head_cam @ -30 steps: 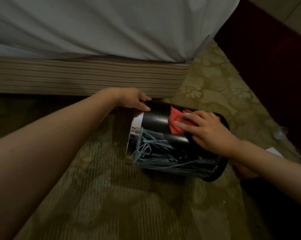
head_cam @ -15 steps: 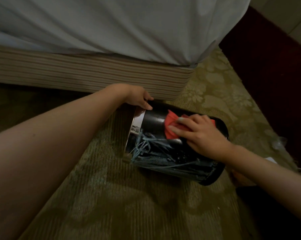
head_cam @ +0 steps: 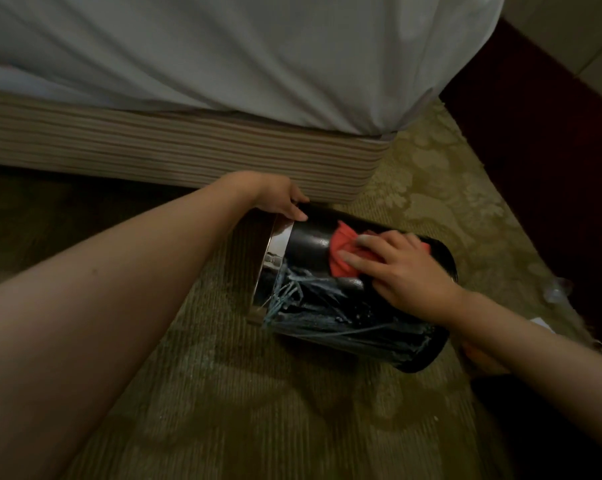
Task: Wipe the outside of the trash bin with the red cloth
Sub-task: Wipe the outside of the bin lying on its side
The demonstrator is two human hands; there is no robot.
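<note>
Partly under right fingers point(head_cam: 365, 258), red cloth point(head_cam: 341, 252).

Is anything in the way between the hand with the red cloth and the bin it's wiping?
Nothing visible. The right hand presses the red cloth straight onto the black side of the trash bin; the left hand grips the bin near its rim, apart from the cloth.

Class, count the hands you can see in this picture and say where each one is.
2. The left hand holds the bin near its shiny rim; the right hand lies flat on the red cloth on the bin's side.
</note>
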